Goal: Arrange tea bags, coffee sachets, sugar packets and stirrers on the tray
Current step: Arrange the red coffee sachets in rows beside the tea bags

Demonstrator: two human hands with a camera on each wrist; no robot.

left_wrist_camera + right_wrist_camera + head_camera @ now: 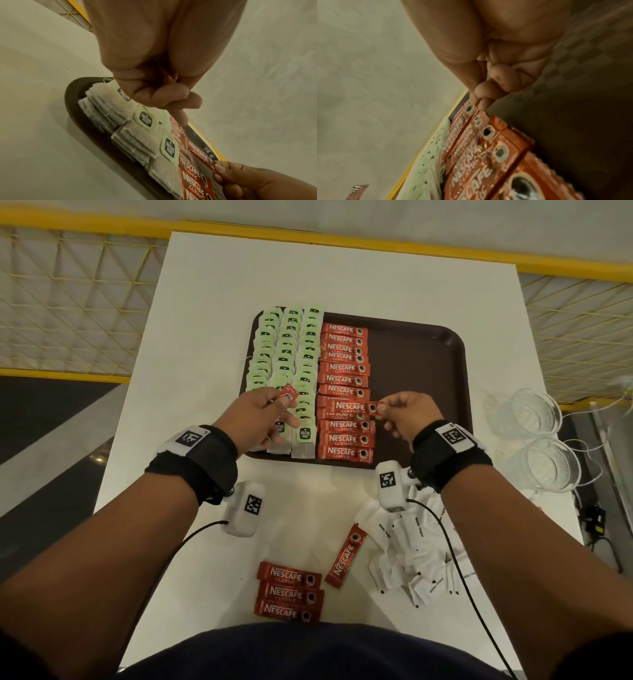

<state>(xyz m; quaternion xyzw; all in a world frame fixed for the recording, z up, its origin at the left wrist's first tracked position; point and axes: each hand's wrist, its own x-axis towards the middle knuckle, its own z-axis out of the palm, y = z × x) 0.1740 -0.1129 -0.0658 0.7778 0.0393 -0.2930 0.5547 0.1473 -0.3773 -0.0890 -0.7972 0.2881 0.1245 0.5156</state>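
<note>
A dark brown tray (421,361) holds three columns of green-tagged tea bags (287,354) on its left and a column of red coffee sachets (344,368) beside them. My right hand (404,414) pinches the right end of one red sachet (349,406), held over the column. My left hand (263,414) hovers above the tea bags and grips another red sachet (288,394), whose end sticks up past the fingers. In the left wrist view the curled fingers (164,94) close round it. In the right wrist view the fingertips (481,104) nip a sachet's edge.
On the white table (212,313) near me lie three stacked coffee sachets (289,594), a single slanted sachet (346,559) and a heap of white sugar packets (411,553). Two glass cups (541,440) stand at the right edge. Yellow mesh railing (68,302) surrounds the table.
</note>
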